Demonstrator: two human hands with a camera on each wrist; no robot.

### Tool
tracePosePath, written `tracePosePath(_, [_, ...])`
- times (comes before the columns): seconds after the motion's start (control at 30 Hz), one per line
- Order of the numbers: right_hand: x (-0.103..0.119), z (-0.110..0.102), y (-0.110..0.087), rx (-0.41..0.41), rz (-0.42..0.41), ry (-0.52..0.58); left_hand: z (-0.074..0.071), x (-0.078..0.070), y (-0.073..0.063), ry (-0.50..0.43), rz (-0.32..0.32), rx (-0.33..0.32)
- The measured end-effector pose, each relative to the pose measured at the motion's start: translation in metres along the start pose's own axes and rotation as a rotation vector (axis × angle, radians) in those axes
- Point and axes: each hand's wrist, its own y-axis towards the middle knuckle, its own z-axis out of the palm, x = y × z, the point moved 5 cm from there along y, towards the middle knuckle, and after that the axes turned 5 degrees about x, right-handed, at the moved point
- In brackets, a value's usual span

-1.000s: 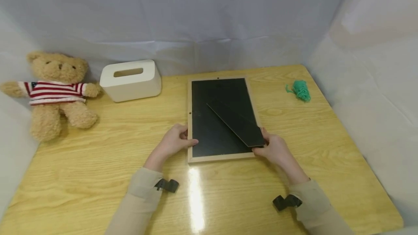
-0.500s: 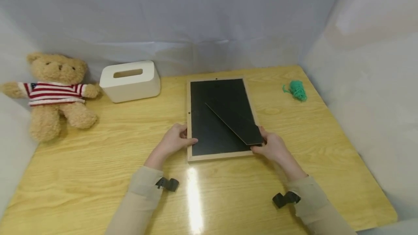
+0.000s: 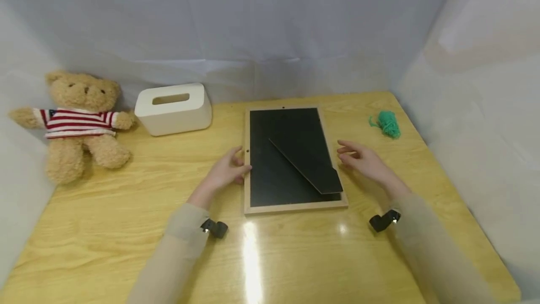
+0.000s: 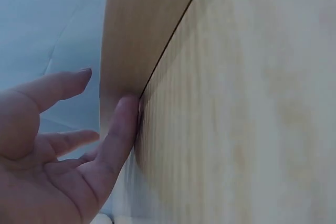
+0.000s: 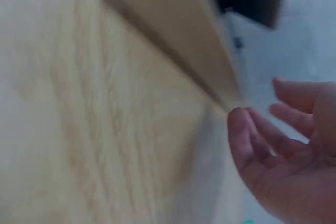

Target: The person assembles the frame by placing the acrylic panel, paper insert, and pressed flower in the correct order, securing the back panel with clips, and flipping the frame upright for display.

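A picture frame (image 3: 295, 207) with a pale wood rim and black backing lies back side up on the table. Its black easel stand (image 3: 312, 168) slants across the backing, the wide end near the lower right corner. Along the left rim is my left hand (image 3: 223, 170), thumb tip at the edge; in the left wrist view a fingertip (image 4: 126, 108) touches the frame's wooden side (image 4: 147, 19). Just off the right rim, my right hand (image 3: 364, 161) hovers with loosely bent fingers, holding nothing. The right wrist view puts its fingertips (image 5: 241, 121) close to the frame's side (image 5: 173, 24).
A teddy bear (image 3: 82, 123) in a striped shirt sits at the table's left. Next to it stands a white tissue box (image 3: 175, 114). A bundle of green yarn (image 3: 388, 124) lies at the far right. Pale cloth (image 3: 253, 22) hangs behind the wooden table (image 3: 105, 229).
My right hand has let go of the frame's lower right corner and moved up and right. My left hand has loosened and slid slightly up the left rim. The frame stays put.
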Motion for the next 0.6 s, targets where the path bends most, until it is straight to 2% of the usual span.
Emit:
tracePosePath(0.1, [-0.005, 0.002, 0.022, -0.022, 0.018, -0.050, -0.005, -0.001, 0.007, -0.020, -0.008, -0.021])
tracePosePath(0.23, [-0.011, 0.006, 0.038, -0.023, 0.059, -0.079, -0.006, 0.002, 0.016, -0.033, -0.037, 0.008])
tracePosePath(0.4, [-0.013, 0.008, 0.047, -0.026, 0.042, -0.141, -0.003, 0.002, 0.021, 0.066, -0.001, 0.068])
tracePosePath(0.5, [-0.012, 0.009, 0.049, -0.038, 0.023, -0.156, -0.001, 0.000, 0.020, 0.088, 0.017, 0.064])
tracePosePath(0.6, [-0.011, 0.010, 0.050, -0.048, 0.021, -0.127, -0.002, -0.001, 0.017, 0.086, 0.018, 0.042])
